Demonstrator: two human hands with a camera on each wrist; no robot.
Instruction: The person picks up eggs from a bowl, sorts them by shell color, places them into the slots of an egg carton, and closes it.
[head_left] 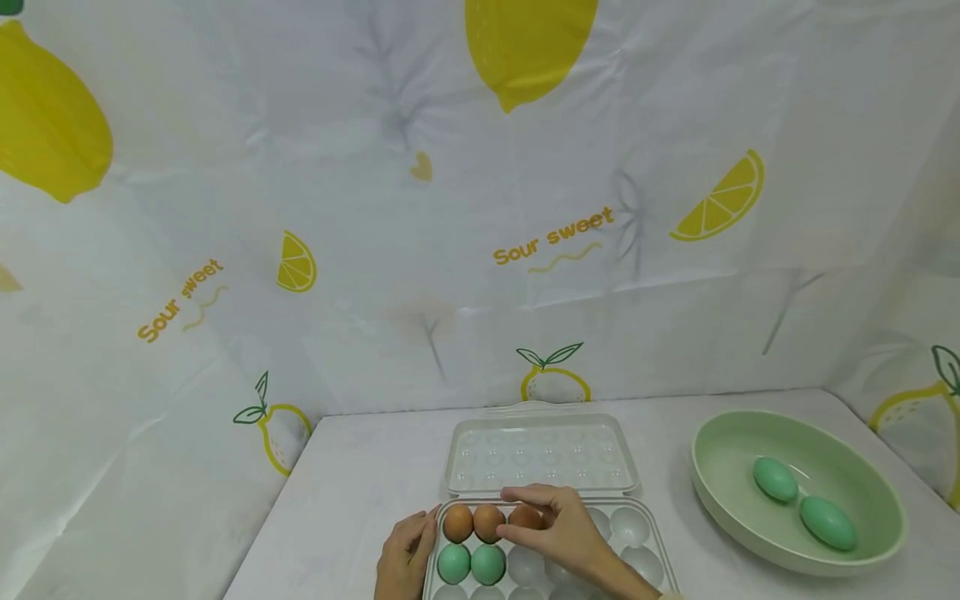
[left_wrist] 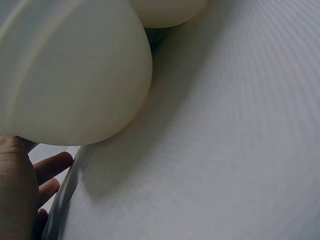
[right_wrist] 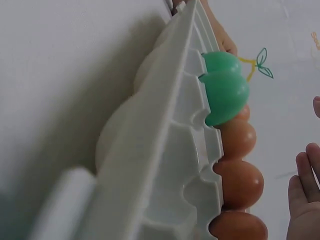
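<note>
A pale plastic egg tray, hinged lid laid open behind it, sits at the table's front. Brown eggs fill cups of its back row; two green eggs sit in the row in front. My right hand hovers over the back row, fingers and thumb spread around a partly hidden brown egg. In the right wrist view its fingers stand apart from the eggs. My left hand rests against the tray's left side, fingers extended beside the rounded cups.
A light green bowl stands on the right of the white table, holding two green eggs. A lemon-print cloth hangs behind and around the table. Several tray cups hold no egg.
</note>
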